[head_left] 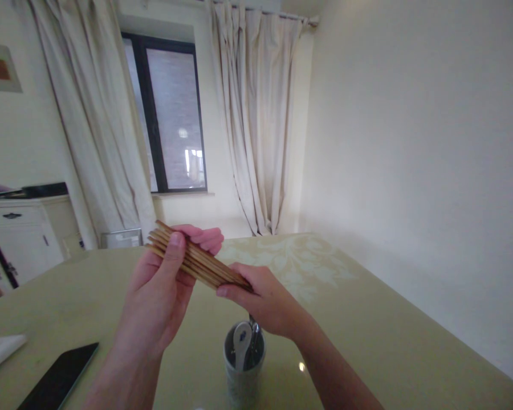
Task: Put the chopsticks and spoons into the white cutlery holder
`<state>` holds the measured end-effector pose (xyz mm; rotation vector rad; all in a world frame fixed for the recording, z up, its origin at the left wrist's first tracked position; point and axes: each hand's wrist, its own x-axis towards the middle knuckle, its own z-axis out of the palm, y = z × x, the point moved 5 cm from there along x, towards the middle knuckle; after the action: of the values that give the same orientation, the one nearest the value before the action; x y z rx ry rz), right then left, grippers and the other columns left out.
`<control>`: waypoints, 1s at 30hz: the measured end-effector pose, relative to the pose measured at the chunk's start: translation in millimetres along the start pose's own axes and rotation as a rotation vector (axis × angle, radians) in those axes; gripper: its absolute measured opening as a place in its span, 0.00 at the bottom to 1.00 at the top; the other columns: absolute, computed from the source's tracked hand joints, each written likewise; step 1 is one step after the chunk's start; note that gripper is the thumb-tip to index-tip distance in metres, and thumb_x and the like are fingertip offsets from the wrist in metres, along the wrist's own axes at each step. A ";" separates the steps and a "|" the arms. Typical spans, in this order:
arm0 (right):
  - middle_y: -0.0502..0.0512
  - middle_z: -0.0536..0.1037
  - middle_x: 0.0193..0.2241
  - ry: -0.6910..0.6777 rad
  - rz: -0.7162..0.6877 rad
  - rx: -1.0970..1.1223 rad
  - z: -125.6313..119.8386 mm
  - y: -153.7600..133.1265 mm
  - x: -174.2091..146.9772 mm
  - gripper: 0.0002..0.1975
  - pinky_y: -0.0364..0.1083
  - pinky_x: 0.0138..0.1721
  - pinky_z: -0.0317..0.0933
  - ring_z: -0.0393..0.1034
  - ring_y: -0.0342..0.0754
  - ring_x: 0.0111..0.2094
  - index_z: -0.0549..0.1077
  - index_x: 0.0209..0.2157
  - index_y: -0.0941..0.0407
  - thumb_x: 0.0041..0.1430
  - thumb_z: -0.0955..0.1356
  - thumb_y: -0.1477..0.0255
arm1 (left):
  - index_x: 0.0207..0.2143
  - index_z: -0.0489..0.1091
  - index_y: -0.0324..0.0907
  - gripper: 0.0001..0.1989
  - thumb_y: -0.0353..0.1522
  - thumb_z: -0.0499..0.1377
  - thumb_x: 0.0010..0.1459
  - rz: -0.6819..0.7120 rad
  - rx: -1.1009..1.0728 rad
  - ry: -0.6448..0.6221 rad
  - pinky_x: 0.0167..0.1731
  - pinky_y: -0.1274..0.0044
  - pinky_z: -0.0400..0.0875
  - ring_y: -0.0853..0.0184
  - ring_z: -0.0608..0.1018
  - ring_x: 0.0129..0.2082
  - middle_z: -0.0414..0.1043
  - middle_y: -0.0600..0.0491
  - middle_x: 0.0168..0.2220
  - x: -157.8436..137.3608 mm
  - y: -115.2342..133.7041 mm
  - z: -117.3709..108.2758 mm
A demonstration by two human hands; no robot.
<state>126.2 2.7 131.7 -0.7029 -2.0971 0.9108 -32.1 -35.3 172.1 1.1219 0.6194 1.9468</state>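
Observation:
A bundle of brown wooden chopsticks [207,264] is held between both hands above the table, slanting from upper left to lower right. My left hand [165,279] supports the bundle from below, its thumb pressed on top near the left ends. Around the right ends, the fingers and thumb of my right hand [256,290] are closed. Beneath my right hand stands a utensil cup [243,387]. Inside it are a white ceramic spoon [241,341] and some shiny metal utensils [255,336], partly hidden by the hand above.
The pale green table [325,341] has a white floral pattern at its far side. A dark phone or tablet [60,376] and something white [2,350] lie at the left. A white cabinet [25,233] stands beyond, and a wall [423,142] runs along the right.

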 end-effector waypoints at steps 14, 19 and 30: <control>0.54 0.84 0.36 0.002 0.087 -0.047 -14.4 8.0 -4.3 0.15 0.44 0.39 0.65 0.76 0.48 0.37 0.80 0.39 0.57 0.69 0.70 0.58 | 0.40 0.74 0.43 0.16 0.43 0.71 0.59 -0.191 -0.070 -0.055 0.30 0.81 0.81 0.73 0.78 0.27 0.70 0.61 0.26 18.5 -42.5 -14.7; 0.60 0.85 0.42 0.008 0.280 -0.501 -41.2 24.4 -16.7 0.22 0.47 0.41 0.64 0.78 0.56 0.43 0.81 0.45 0.57 0.56 0.78 0.55 | 0.38 0.73 0.41 0.17 0.42 0.72 0.56 -0.553 0.380 0.016 0.33 0.76 0.81 0.71 0.77 0.26 0.73 0.58 0.27 31.9 -98.1 -95.9; 0.53 0.85 0.33 -0.216 0.287 -0.656 -13.1 41.6 -12.2 0.02 0.43 0.31 0.55 0.76 0.49 0.35 0.82 0.32 0.54 0.54 0.75 0.74 | 0.21 0.69 0.43 0.12 0.36 0.63 0.55 -0.655 1.382 -0.340 0.36 0.74 0.71 0.56 0.83 0.38 0.80 0.50 0.28 22.3 -204.4 -163.8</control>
<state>151.5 24.0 100.7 -1.3135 -2.5555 0.4347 -101.9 95.1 -45.2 1.6301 1.9452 0.5602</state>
